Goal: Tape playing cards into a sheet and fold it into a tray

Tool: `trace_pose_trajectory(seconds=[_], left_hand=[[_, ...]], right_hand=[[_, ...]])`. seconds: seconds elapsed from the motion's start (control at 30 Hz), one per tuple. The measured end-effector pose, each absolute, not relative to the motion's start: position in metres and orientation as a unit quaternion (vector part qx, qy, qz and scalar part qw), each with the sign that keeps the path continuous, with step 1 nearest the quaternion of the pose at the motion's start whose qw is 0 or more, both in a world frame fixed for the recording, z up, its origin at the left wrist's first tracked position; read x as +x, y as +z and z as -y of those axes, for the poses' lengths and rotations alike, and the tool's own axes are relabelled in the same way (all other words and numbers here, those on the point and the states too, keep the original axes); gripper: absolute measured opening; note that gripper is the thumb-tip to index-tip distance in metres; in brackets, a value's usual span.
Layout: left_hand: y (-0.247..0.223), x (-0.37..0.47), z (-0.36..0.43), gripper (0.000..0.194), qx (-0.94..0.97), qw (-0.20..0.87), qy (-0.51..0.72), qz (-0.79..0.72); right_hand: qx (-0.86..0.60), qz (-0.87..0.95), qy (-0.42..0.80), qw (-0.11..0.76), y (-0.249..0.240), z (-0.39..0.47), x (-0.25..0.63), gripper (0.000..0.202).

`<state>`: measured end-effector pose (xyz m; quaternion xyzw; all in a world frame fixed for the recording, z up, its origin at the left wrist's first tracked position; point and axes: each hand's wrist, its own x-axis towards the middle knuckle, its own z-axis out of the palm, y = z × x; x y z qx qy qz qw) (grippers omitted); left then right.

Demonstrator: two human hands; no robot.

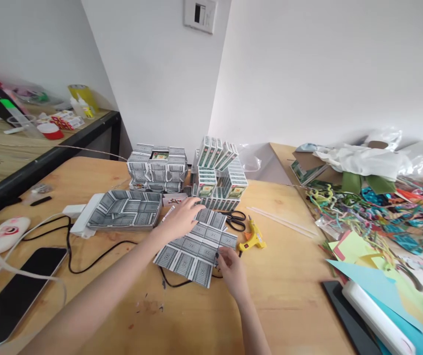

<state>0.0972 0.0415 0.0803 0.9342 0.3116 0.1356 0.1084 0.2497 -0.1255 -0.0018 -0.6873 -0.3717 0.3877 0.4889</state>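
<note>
A flat panel of joined playing cards (pixel 192 251), with grey patterned backs facing up, lies at an angle over the table in front of me. Over its upper left edge reaches my left hand (pixel 181 218), fingers curved with a gap between them and the thumb. My right hand (pixel 231 268) pinches the panel's right edge between thumb and fingers. Just left of it stands a shallow open tray made of the same cards (pixel 124 226). Beside the panel's right corner are a yellow hot glue gun (pixel 253 236) and black-handled scissors (pixel 236 220).
Behind stand a card-built box (pixel 157 165) and stacked card packs (pixel 206 185). Clear glue sticks (pixel 281 222) lie to the right. Cables cross the left side near a phone (pixel 20 291) and a white power strip (pixel 85 224). Craft scraps (pixel 377 222) cover the right table.
</note>
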Motion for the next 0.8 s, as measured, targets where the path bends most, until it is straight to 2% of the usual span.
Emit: trace_pose_trajectory(seconds=[0.1,0.2,0.27,0.37,0.43,0.5,0.57,0.7,0.73,0.8], left_hand=[[0.061,0.116,-0.045,0.050,0.937,0.060,0.102,-0.327],[0.054,0.118,-0.047,0.035,0.939,0.013,0.090,-0.332],[0.054,0.115,-0.043,0.023,0.948,-0.010,0.086,-0.307],[0.055,0.108,-0.029,0.021,0.963,-0.029,0.078,-0.256],[0.055,0.104,-0.019,0.019,0.969,-0.034,0.075,-0.232],[0.055,0.101,-0.012,0.018,0.972,-0.028,0.075,-0.220],[0.056,0.099,-0.014,0.017,0.970,0.015,0.071,-0.233],[0.065,0.108,-0.042,0.044,0.927,0.171,-0.006,-0.334],[0.067,0.113,-0.050,0.047,0.920,0.174,-0.020,-0.351],[0.070,0.127,-0.065,0.037,0.918,0.136,-0.051,-0.369]], right_hand=[[-0.683,0.389,0.382,0.486,-0.003,0.130,0.252,0.027],[-0.675,0.383,0.390,0.496,-0.004,0.133,0.259,0.029],[-0.678,0.357,0.385,0.514,-0.002,0.132,0.261,0.039],[-0.669,0.318,0.399,0.540,0.003,0.124,0.258,0.066],[-0.642,0.310,0.433,0.552,0.008,0.116,0.252,0.073],[-0.605,0.307,0.465,0.569,0.009,0.106,0.245,0.067],[-0.580,0.306,0.479,0.584,0.007,0.098,0.239,0.052],[-0.593,0.303,0.452,0.594,-0.004,0.089,0.236,0.032],[-0.600,0.304,0.444,0.592,-0.007,0.088,0.235,0.031],[-0.614,0.312,0.427,0.586,-0.010,0.088,0.235,0.030]])
